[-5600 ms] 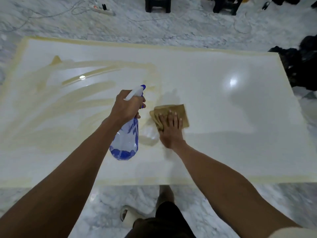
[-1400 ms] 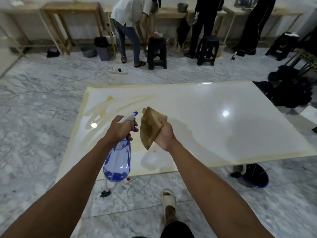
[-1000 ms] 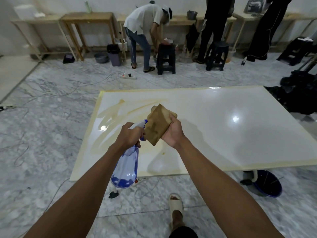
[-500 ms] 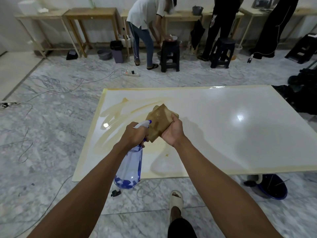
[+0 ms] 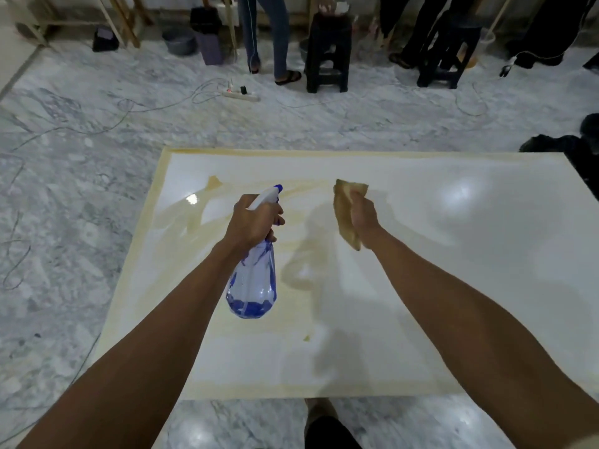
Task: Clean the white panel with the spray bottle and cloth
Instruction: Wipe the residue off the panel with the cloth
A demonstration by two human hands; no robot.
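Grey-veined marble floor [image 5: 81, 176], trailing cables, power strip [image 5: 241, 95], black stools [image 5: 328, 51], wooden table legs [image 5: 124, 21]

glossy white panel [image 5: 421, 286], translucent plastic spray bottle [image 5: 252, 280], matt cloth [image 5: 345, 209]

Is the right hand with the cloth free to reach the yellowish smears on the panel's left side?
Probably yes. The right hand holds the cloth above the white panel; only the left hand with the spray bottle stands partly between.

A white panel [image 5: 421, 286] with yellowish smears stands over the marble floor [image 5: 81, 189].
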